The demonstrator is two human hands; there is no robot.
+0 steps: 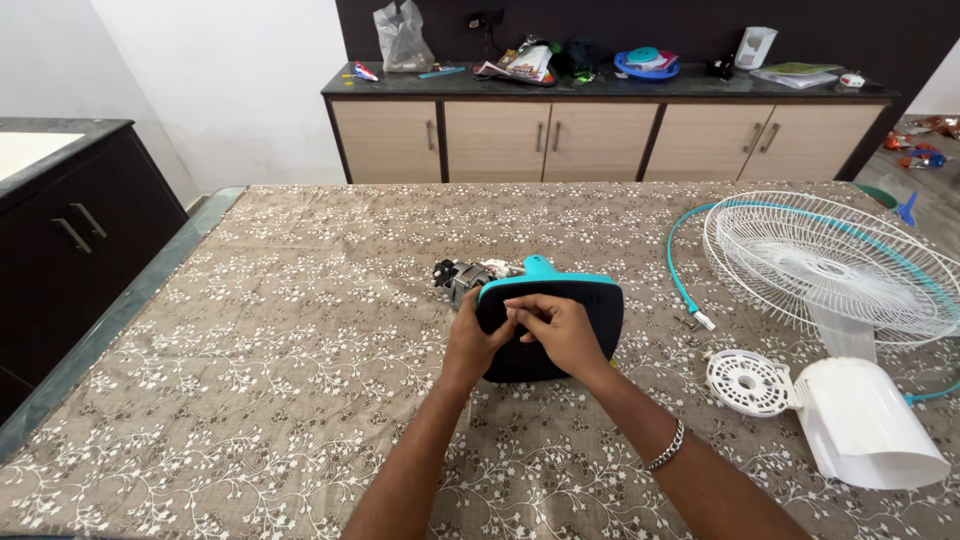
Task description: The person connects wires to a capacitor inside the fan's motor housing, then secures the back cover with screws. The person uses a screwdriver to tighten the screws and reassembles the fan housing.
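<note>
head view of a table (250,400) covered with a brown cloth printed with small white flowers. near its middle lies a dark fan base (590,310), rounded, with a turquoise rim along its upper edge, resting flat side up. a metal motor unit (462,276) projects from the base's far left corner, touching it. the left hand (470,335) grips the base's left edge, fingers wrapped over the rim and holding it steady. the right hand (560,328) rests on top of the dark face, fingertips pinched narrowly together at a spot near the left hand; whether they hold any small part cannot be told. a metal bracelet (668,447) sits on the right wrist. to the right, well apart from the hands, lies a white wire fan guard (825,265) with a turquoise ring (678,262) curving beside it. nearer the viewer are a round white slotted cap (746,383) and a white motor cover (868,425), just beside each other. beyond the table stands a cabinet (600,140) with beige doors and a dark, cluttered top.
</note>
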